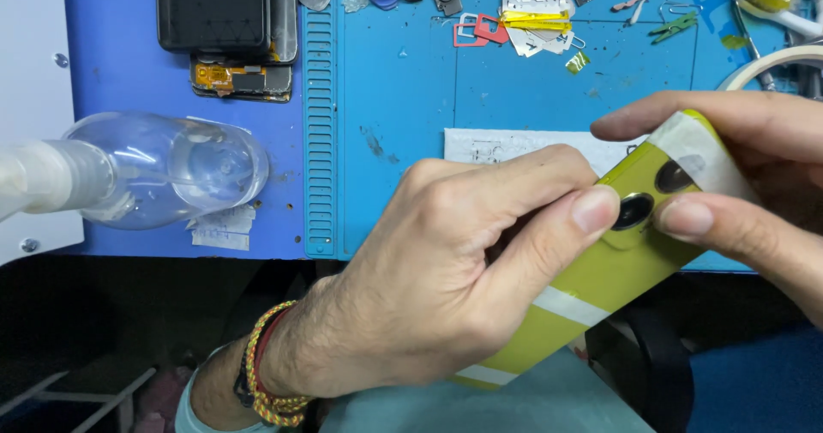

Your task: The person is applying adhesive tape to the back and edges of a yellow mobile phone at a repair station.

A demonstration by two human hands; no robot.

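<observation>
- Our left hand (446, 270) grips the yellow-green phone (600, 270) back-up above the desk (411, 81) edge, thumb bracing beside the camera lenses.
- Our right hand (746, 193) pinches its taped top corner, steadying it.

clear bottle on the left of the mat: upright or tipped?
Tipped. The clear bottle lies on its side on the blue mat, taped neck pointing left. Contents: cannot tell.

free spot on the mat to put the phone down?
Bare blue mat between the ribbed slot strip and the white paper slip, below the parts pile. Another patch right of that pile, above the right hand. The top edge is crowded; a clear bottle and a dark phone fill the left.
</observation>
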